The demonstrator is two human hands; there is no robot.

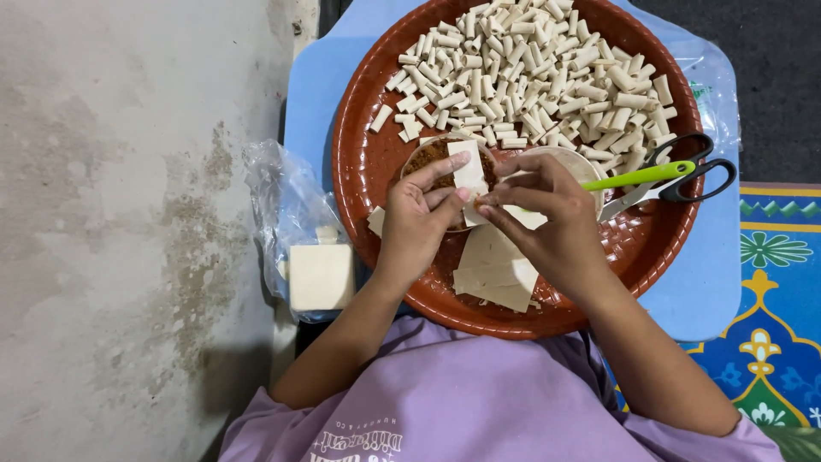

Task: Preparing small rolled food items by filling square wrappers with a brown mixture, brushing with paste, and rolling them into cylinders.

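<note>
**A:** Where is the wrapper?

**B:** Your left hand [417, 224] and right hand [547, 205] both pinch one pale pastry square [469, 171], above the bowl of brown filling [432, 156] on the round red tray [368, 162].

**A:** How do I roll it well?

**B:** Likely tight and even, like the finished rolls [530, 73] heaped behind. Spare squares [496, 274] lie near you.

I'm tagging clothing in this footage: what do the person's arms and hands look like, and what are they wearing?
Both the left hand and right hand are bare: no gloves, and no rings, watch or bracelets that can be seen. The forearms are uncovered up to about the elbow. The person wears a lilac short-sleeved shirt with small white lettering printed on the chest.
</note>
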